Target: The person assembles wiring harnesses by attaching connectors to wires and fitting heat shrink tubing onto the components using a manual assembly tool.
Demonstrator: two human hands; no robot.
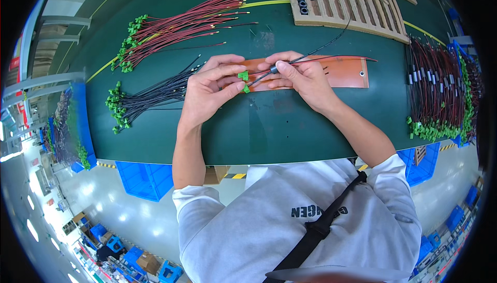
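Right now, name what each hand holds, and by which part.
Left hand: green connectors, in a fingertip grip. Right hand: black wire, at its small black cylinder.

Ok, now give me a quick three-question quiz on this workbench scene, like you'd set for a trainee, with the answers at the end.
1. Multiple choice: what does the right hand have in its grip?
A) a slotted wooden tray
B) a black cylinder with a wire through it
C) a blue crate

2. True or false: in the picture, the red wire bundle appears higher up than the black wire bundle.

3. Fill in the blank: the small connectors at the fingertips of the left hand are coloured ____.

Key: 1. B; 2. True; 3. green
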